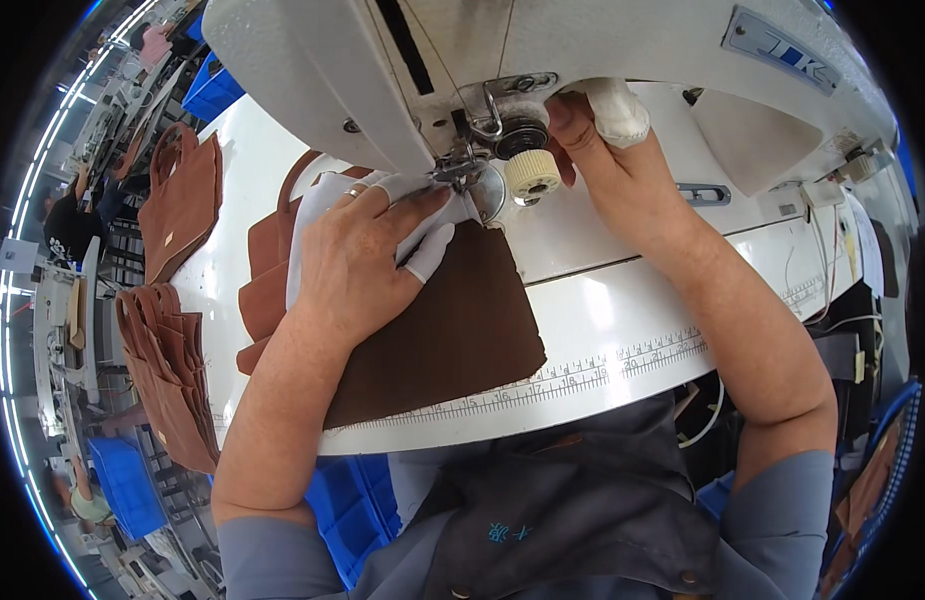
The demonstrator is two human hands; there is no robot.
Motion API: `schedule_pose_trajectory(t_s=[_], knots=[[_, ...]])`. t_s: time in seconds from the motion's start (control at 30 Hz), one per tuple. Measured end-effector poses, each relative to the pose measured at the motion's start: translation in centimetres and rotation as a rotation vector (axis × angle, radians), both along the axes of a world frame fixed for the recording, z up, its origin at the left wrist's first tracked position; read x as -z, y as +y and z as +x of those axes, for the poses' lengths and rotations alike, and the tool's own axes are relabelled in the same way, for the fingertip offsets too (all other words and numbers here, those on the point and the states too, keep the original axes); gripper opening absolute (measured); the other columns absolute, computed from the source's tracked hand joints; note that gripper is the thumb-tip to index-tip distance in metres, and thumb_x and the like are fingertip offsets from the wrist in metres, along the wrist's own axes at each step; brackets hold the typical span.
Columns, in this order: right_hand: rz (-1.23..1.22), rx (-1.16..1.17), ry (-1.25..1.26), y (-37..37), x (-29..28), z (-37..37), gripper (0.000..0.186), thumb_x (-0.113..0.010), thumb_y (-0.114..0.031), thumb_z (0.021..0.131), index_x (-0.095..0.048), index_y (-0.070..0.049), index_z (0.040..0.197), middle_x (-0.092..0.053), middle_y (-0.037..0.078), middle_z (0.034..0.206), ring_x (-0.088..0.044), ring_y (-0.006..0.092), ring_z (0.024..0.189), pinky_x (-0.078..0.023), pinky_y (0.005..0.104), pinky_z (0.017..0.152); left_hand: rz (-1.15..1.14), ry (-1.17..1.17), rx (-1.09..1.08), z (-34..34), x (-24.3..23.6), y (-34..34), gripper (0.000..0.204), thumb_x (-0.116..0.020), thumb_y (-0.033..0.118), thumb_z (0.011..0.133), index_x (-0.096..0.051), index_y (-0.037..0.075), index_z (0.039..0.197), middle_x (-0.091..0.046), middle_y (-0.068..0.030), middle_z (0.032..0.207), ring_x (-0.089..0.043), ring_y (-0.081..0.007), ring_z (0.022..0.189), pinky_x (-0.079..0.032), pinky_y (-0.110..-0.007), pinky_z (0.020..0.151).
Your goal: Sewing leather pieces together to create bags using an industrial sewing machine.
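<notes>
My left hand lies palm down on white fabric and a dark brown panel, its fingers spread toward the needle. White covers sit on its thumb and some fingers, and a ring shows. The fabric's edge is at the presser foot of a white sewing machine. Behind the cream-coloured knob, my right hand reaches up under the machine head with curled fingers. One of its digits wears a loose white cover; the fingertips and whatever they grip are hidden.
Reddish-brown bag pieces lie left of the panel. Further left are a brown handbag and a stack of brown bags. A printed ruler scale runs along the table's front edge. Blue bins stand beyond, where other people work.
</notes>
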State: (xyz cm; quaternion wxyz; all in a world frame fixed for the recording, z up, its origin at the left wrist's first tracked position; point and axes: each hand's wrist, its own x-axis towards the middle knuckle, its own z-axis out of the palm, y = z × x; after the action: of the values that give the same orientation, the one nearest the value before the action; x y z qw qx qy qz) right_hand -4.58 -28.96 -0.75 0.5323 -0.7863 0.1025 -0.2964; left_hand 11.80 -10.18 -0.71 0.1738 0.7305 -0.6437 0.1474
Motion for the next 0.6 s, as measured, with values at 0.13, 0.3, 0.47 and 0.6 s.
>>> schedule_pose_trajectory(t_s=[0.13,0.3,0.47,0.6], knots=[[-0.031,0.012,-0.052,0.04,0.53,0.17,0.031,-0.042,-0.015,0.108,-0.066,0.003,0.112,-0.069,0.008,0.091,-0.062,0.0134,0.078,-0.053,0.0293,0.076,0.003,0.012,-0.004,-0.10,0.01,0.07,0.028,-0.076,0.017,0.080,-0.079,0.015,0.108,-0.066,-0.0075,0.088,-0.064,-0.0288,0.082,-0.052,-0.040,0.076],[-0.022,0.066,-0.100,0.51,0.43,0.35,0.031,-0.042,-0.015,0.107,-0.066,0.004,0.112,-0.069,0.008,0.091,-0.064,0.0143,0.080,-0.053,0.0303,0.080,-0.032,0.025,0.023,-0.13,-0.01,0.07,0.031,-0.076,0.017,0.079,-0.079,0.016,0.110,-0.064,-0.0079,0.084,-0.063,-0.0282,0.079,-0.051,-0.040,0.074],[-0.044,0.045,-0.077,0.13,0.62,0.29,0.031,-0.043,-0.016,0.107,-0.066,0.004,0.113,-0.070,0.009,0.092,-0.066,0.0150,0.084,-0.054,0.0313,0.083,0.023,0.012,-0.003,-0.09,0.02,0.11,0.032,-0.075,0.017,0.080,-0.078,0.016,0.111,-0.065,-0.0086,0.085,-0.064,-0.0284,0.080,-0.051,-0.040,0.075],[-0.063,0.044,-0.071,0.17,0.78,0.35,0.031,-0.043,-0.016,0.108,-0.066,0.004,0.114,-0.070,0.009,0.093,-0.066,0.0152,0.085,-0.054,0.0312,0.083,-0.025,0.007,0.028,0.08,0.11,0.12,0.031,-0.075,0.017,0.080,-0.078,0.017,0.111,-0.066,-0.0088,0.086,-0.064,-0.0286,0.081,-0.051,-0.040,0.076]])
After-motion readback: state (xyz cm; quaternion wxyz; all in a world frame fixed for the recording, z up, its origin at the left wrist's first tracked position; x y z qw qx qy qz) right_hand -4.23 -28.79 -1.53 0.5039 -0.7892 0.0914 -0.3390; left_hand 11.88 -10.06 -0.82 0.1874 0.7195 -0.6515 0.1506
